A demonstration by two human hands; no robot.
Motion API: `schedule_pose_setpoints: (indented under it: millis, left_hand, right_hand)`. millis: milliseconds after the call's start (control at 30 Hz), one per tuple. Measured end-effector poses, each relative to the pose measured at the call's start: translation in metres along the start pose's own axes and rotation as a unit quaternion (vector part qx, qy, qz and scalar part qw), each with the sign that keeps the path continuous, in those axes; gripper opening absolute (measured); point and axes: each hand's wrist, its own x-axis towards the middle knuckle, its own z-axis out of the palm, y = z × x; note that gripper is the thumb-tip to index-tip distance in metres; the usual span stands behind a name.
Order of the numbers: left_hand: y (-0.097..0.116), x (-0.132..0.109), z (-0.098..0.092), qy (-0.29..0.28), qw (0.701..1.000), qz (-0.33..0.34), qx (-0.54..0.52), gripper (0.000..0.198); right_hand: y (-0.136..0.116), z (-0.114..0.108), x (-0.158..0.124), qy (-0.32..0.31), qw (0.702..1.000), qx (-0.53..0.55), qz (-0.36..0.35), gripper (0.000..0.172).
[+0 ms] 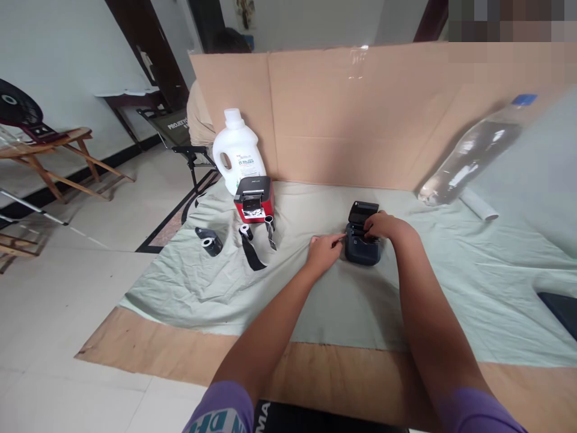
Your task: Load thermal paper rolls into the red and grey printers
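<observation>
A small dark portable label printer (363,251) sits on the cloth with its lid (364,210) raised. My right hand (385,227) reaches in from the right, fingers curled down into the open compartment. Whatever those fingertips grip is hidden. At the printer's left side is my left hand (325,251), palm down, a finger stretched out to its edge. I see nothing held in that hand. To the left stands a red and black printer (255,198) with a printed strip at its front. Before it lie a black-and-white roll (246,231) with an unrolled tail, a curled strip (270,231) and another roll (211,245).
Behind the red printer stands a white jug (238,150). A cardboard sheet (342,120) walls off the back. At right, a clear bottle (473,156) leans above a white tube (478,204); a dark flat object (561,313) lies at the edge. Someone sits behind the cardboard.
</observation>
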Motion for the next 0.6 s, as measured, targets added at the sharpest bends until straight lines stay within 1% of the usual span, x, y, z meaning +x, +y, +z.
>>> schedule_pose_setpoints:
  millis: [167,400,500,567,600]
  left_hand:
    - [-0.001,-0.001,0.001,0.003,1.000,0.008,0.001,0.043]
    - [-0.002,-0.002,0.002,0.017,1.000,0.023,0.001,0.046]
    - [-0.002,-0.003,0.002,0.020,0.999,0.029,0.037,0.047]
    - [-0.001,-0.005,0.004,0.021,0.996,0.033,0.082,0.047]
    - [0.000,-0.006,0.005,0.023,0.993,0.037,0.107,0.048]
  right_hand:
    - [0.001,0.008,0.003,0.014,1.000,0.000,0.008,0.038]
    - [0.003,0.007,0.004,-0.005,0.996,0.033,-0.086,0.030]
    - [0.005,0.003,0.000,-0.002,0.995,0.062,-0.083,0.028]
    - [0.009,-0.006,-0.006,0.019,0.992,0.090,-0.082,0.025]
    - [0.011,-0.011,-0.010,0.039,0.989,0.110,-0.086,0.023]
